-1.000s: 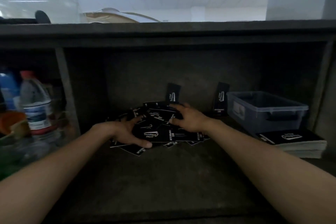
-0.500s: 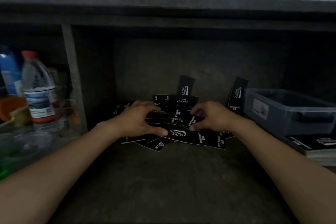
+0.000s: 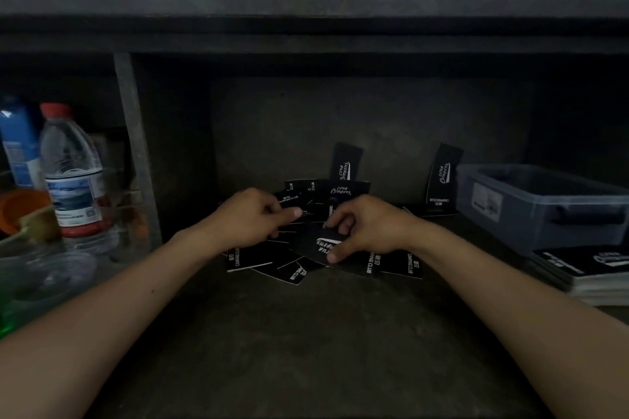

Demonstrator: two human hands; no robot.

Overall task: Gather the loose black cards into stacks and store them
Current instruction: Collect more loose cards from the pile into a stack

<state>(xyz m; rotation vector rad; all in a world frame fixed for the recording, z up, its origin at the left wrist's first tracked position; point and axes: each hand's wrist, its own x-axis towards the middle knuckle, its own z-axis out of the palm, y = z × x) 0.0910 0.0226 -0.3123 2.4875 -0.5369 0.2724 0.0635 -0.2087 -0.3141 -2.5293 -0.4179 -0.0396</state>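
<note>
Both hands have drawn in from a flat spread over the loose black cards (image 3: 398,265) on the shelf (image 3: 306,350). The left hand (image 3: 250,219) now curls onto the heap's left side, gripping cards, and the right hand (image 3: 369,230) pinches the top card (image 3: 318,245) between thumb and fingers. The heap is tighter but still fanned, so squaring and storing in the grey bin (image 3: 544,214), off to the right, likely remain.

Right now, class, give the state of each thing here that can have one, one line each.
Loose cards: scattered, overlapping, not yet stacked.
Left hand: grips loose cards.
Right hand: pinches loose cards.
Leaning cards: two, upright against back wall.
Bin: open, no lid on.
Stacked cards: neat, by the bin.
Water bottle: upright, capped.
</note>
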